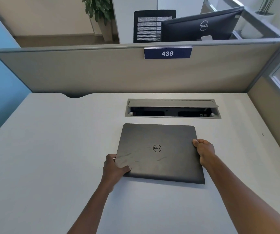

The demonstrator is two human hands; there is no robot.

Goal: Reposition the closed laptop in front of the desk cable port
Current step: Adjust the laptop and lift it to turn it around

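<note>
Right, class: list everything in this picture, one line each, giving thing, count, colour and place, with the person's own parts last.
laptop: one, dark grey, closed, on the desk just before the cable port
cable port: one, grey, flap open, set in the desk
desk: one, white
partition: one, beige, behind the desk
sign 439: one, blue, on the partition
monitor: one, black, beyond the partition
chair: one, black, beyond the partition
plant: one, green, far back
left hand: holds the laptop's left edge
right hand: holds its right edge
</note>
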